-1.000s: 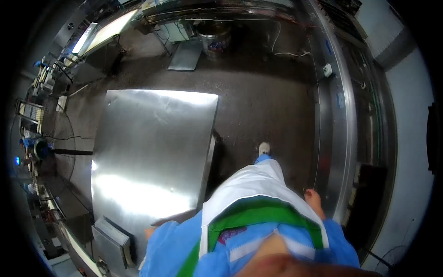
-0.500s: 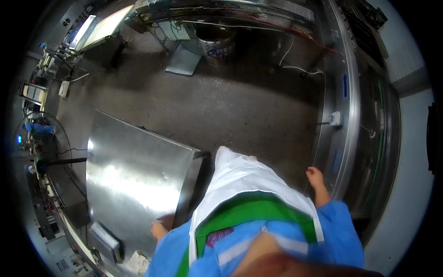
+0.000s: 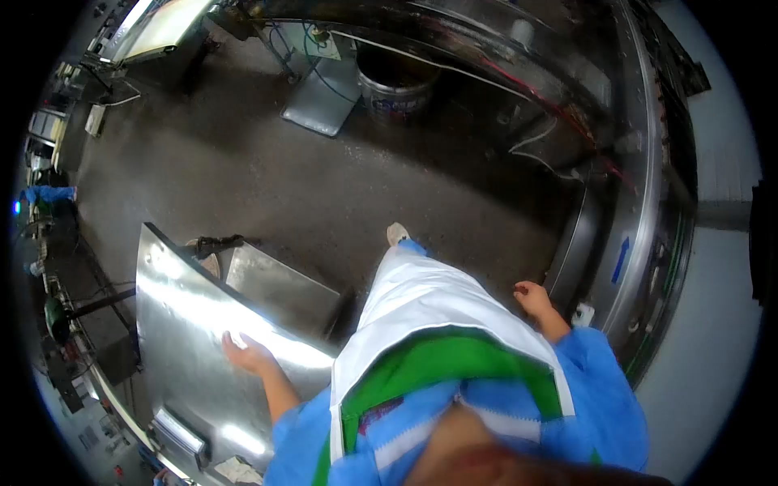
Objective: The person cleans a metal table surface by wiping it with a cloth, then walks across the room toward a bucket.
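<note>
My left hand (image 3: 249, 355) is held out over the shiny steel table (image 3: 182, 324) on the left. Its fingers are apart and nothing is in it; whether it touches the steel cannot be made out. On the other side, my right hand (image 3: 533, 298) hangs beside the white apron (image 3: 429, 287), near the metal frame of the long machine (image 3: 620, 219). Its fingers are loosely bent, with no object visible in them. A light shoe (image 3: 397, 234) shows ahead of the apron's lower edge.
A metal bucket (image 3: 395, 89) and a flat grey plate (image 3: 322, 101) stand ahead under the machinery. White cable (image 3: 543, 158) hangs near the machine. A boxy object (image 3: 180, 435) and a crumpled cloth (image 3: 237, 471) lie on the table. Someone's blue sleeve (image 3: 50, 193) shows far left.
The bucket and plate appear nearer as my view moves forward. My left hand has reached farther out over the table. A lower metal surface beside the table and my shoe have come into sight.
</note>
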Motion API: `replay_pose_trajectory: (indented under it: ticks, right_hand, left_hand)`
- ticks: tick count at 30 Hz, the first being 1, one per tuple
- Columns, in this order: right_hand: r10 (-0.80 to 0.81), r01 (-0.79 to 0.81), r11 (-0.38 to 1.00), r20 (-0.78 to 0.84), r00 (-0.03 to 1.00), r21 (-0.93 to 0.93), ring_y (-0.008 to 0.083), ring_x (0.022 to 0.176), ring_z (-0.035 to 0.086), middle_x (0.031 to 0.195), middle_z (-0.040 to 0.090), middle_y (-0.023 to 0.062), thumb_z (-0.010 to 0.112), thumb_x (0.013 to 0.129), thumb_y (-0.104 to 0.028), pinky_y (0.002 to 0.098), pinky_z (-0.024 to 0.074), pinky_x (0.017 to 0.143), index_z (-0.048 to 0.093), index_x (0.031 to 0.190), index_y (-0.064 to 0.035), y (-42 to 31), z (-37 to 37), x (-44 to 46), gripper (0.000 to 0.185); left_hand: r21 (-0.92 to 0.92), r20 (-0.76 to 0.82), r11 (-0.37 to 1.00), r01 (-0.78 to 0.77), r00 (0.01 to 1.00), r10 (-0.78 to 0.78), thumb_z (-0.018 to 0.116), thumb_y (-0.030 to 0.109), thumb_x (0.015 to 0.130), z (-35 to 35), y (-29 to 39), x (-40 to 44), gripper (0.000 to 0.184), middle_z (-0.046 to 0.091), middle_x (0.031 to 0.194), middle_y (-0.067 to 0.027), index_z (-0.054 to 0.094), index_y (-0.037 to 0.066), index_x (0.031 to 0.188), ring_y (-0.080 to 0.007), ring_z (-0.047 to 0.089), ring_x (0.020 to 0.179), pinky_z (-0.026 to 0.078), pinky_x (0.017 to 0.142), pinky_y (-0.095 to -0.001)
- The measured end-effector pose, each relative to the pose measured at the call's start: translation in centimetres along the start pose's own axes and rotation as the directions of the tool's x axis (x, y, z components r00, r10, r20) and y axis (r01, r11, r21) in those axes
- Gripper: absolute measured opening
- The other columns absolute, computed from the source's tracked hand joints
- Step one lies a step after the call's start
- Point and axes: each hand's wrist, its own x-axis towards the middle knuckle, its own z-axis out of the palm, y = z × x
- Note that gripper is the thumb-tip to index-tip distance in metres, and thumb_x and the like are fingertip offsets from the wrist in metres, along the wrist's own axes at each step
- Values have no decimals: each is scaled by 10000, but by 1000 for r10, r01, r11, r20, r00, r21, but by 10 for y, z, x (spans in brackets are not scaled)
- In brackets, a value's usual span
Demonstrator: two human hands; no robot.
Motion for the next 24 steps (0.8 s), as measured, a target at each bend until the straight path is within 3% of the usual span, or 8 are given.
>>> replay_pose_trajectory:
  ticks: [2, 3, 6, 8, 13, 19, 20, 24]
  right_hand:
    - [-45, 45, 999, -38, 998, 11, 316, 994, 649, 1069, 679, 162, 685, 805, -193, 384, 512, 874, 665, 1093, -45, -32, -26, 38, 324]
    - [-82, 84, 996, -75, 994, 31, 311, 996, 650, 1067, 679, 165, 683, 808, -183, 380, 513, 873, 665, 1090, -40, -45, -37, 50, 316]
    - [-19, 34, 986, -89, 996, 164, 298, 997, 651, 1065, 674, 172, 677, 812, -172, 376, 515, 866, 664, 1089, -33, -97, -60, 86, 310]
    - [-76, 83, 988, -55, 996, 133, 279, 984, 662, 1073, 678, 161, 682, 815, -161, 359, 519, 865, 664, 1101, -38, -109, -61, 114, 311]
    - [-171, 178, 983, 119, 978, -52, 279, 986, 664, 1079, 676, 162, 688, 802, -161, 351, 518, 872, 667, 1100, -42, -143, -83, 180, 322]
    - [-167, 211, 968, 275, 947, -139, 282, 984, 663, 1045, 689, 151, 690, 784, -164, 357, 515, 875, 670, 1105, -59, -163, -113, 291, 339]
    - [-160, 207, 968, 288, 944, -140, 282, 984, 663, 1045, 689, 151, 690, 784, -164, 357, 515, 875, 670, 1105, -59, -174, -121, 308, 339]
    - [-275, 331, 932, 304, 912, -151, 281, 966, 660, 1021, 689, 138, 682, 762, -137, 363, 518, 863, 671, 1100, -70, -221, -148, 367, 344]
  left_hand:
    - [-145, 37, 988, -61, 997, 67, 610, 212, 902, 17, 71, 29, 407, 564, 1257, -214, 569, -35, 1223, -362, 505, 1196, 371, 1042, -440]
    - [-155, 246, 987, -52, 965, 89, 609, 220, 898, 17, 96, 41, 418, 521, 1322, -202, 560, -20, 1237, -356, 482, 1214, 360, 1049, -432]
    - [-190, 259, 968, -165, 943, 211, 610, 188, 883, 31, 139, 22, 406, 500, 1347, -193, 561, -6, 1237, -357, 461, 1231, 344, 1057, -445]
    - [-213, 385, 951, -223, 876, 292, 610, 171, 876, 32, 149, -1, 387, 507, 1335, -193, 573, 5, 1223, -364, 454, 1235, 342, 1049, -462]
    - [-61, 612, 995, 82, 791, -28, 626, 133, 845, 42, 147, -51, 354, 509, 1316, -205, 599, 5, 1174, -371, 441, 1243, 345, 1037, -462]
    - [105, 507, 989, 108, 849, -147, 731, 202, 747, 53, 38, -150, 399, 570, 1255, -214, 654, 61, 1112, -361, 512, 1198, 391, 1025, -441]
    - [23, 548, 995, 92, 832, -90, 731, 208, 744, 56, -4, -177, 401, 560, 1266, -226, 656, 66, 1111, -372, 514, 1197, 391, 1028, -449]
    - [314, 597, 886, 340, 655, -463, 730, 211, 745, 8, 57, -182, 402, 558, 1268, -227, 656, 67, 1113, -373, 511, 1202, 388, 1031, -448]
